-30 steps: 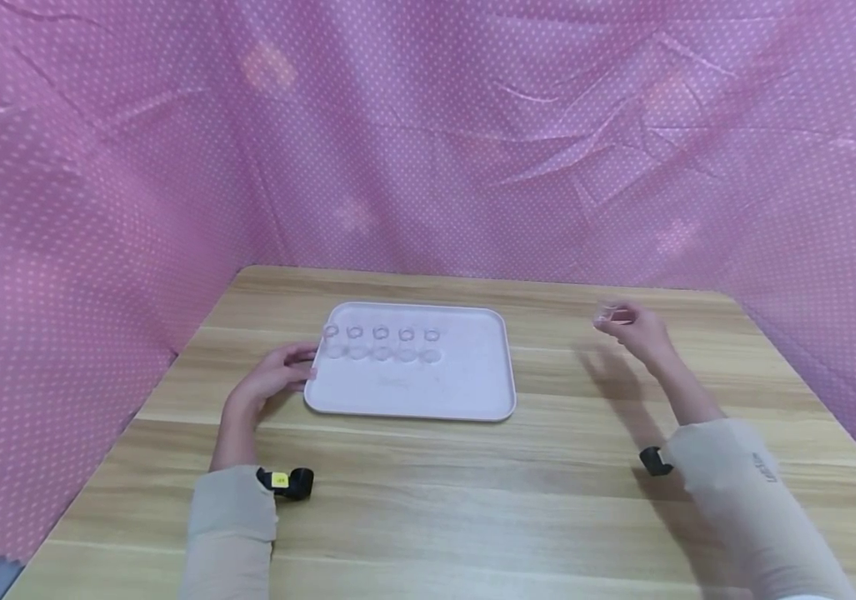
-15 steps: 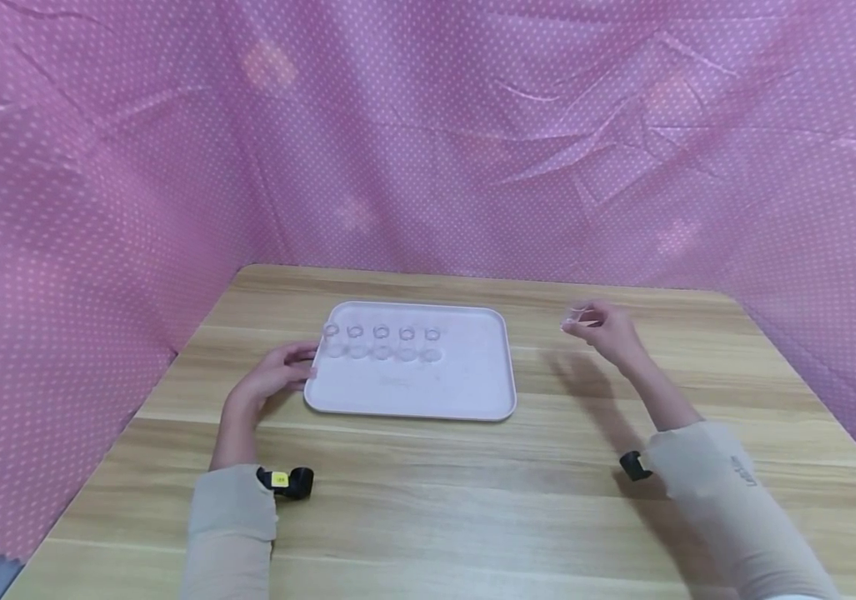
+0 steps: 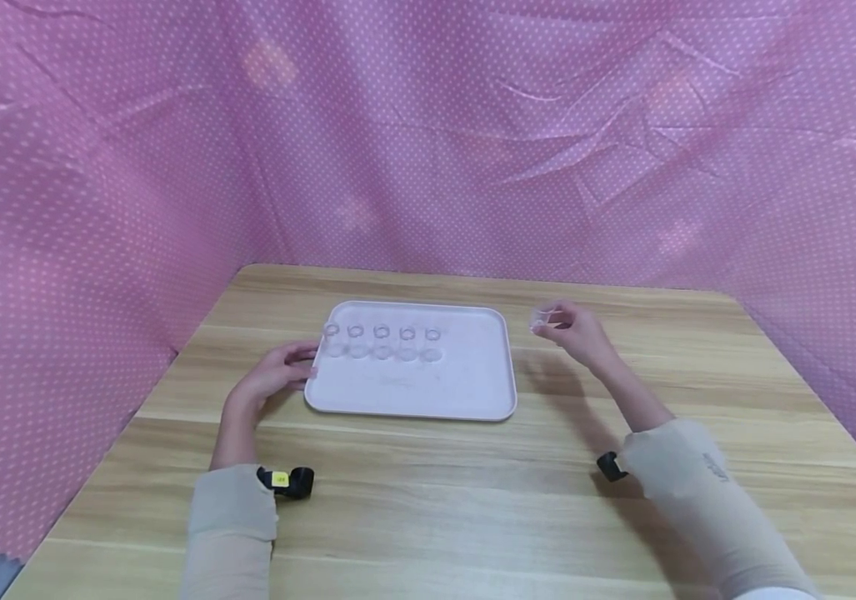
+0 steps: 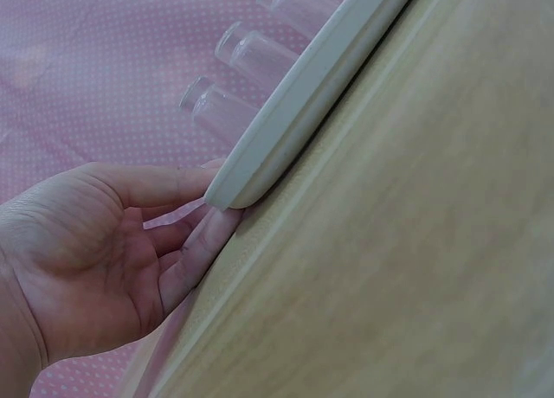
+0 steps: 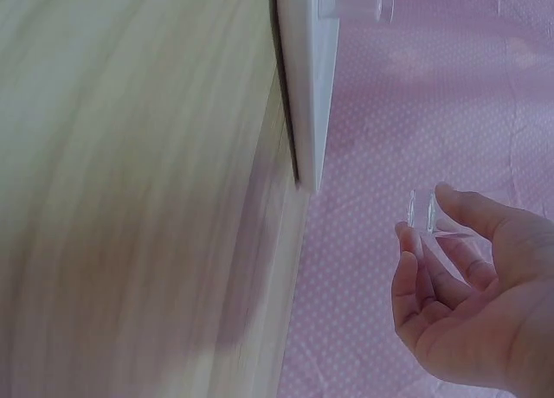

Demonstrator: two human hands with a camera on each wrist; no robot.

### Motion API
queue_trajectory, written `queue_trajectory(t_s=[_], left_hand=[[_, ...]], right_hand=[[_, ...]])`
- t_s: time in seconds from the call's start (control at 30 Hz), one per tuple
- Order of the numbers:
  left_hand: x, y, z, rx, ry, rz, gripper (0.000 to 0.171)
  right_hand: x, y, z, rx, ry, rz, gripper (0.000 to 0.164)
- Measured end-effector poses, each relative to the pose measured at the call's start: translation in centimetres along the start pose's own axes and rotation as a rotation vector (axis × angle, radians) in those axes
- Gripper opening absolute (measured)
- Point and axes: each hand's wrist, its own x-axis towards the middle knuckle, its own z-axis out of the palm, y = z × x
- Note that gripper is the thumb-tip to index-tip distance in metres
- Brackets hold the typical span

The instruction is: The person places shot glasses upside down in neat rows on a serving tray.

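Note:
The white tray (image 3: 473, 379) lies on the table with a row of several small clear glass bottles (image 3: 382, 342) standing in its left and middle part. At the tray's left end my left hand (image 3: 270, 375) pinches the edge, thumb on the rim (image 4: 234, 173) and fingers against the side below. Right of the tray, my right hand (image 3: 578, 335) holds another small clear glass bottle (image 3: 540, 318) above the table. In the right wrist view the thumb and fingertips pinch this bottle (image 5: 421, 215), and part of it is hidden by the fingers.
The wooden table (image 3: 428, 500) carries the tray. Pink dotted cloth (image 3: 458, 150) hangs behind the table and along both sides. A black wrist camera (image 3: 294, 482) sits on the left sleeve and another black wrist camera (image 3: 611, 467) on the right.
My right hand has moved left toward the tray, carrying the glass bottle in the air. The left hand, the tray and the bottles on it have stayed where they were.

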Motion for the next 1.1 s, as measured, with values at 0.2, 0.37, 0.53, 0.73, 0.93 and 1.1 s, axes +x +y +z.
queue_trajectory(t_s=[0.2, 0.37, 0.53, 0.73, 0.93, 1.1], left_hand=[[0.2, -0.2, 0.0, 0.009, 0.006, -0.022, 0.062], [0.1, 0.0, 0.1, 0.003, 0.007, -0.021, 0.061], [0.0, 0.1, 0.1, -0.001, 0.002, -0.012, 0.061], [-0.2, 0.3, 0.2, -0.009, -0.008, -0.005, 0.061], [-0.2, 0.2, 0.2, -0.006, -0.008, -0.002, 0.061], [-0.2, 0.2, 0.2, -0.005, 0.000, -0.009, 0.061]], right_hand=[[0.2, -0.6, 1.7, 0.007, -0.029, -0.034, 0.036], [0.3, -1.3, 2.9, -0.082, -0.034, -0.039, 0.039], [0.2, -2.0, 3.8, -0.142, -0.055, -0.097, 0.036], [0.2, -2.2, 4.7, -0.160, -0.056, -0.149, 0.035], [0.6, -2.0, 5.4, -0.150, -0.031, -0.148, 0.031], [0.7, -2.3, 5.7, -0.167, -0.016, -0.194, 0.028]])
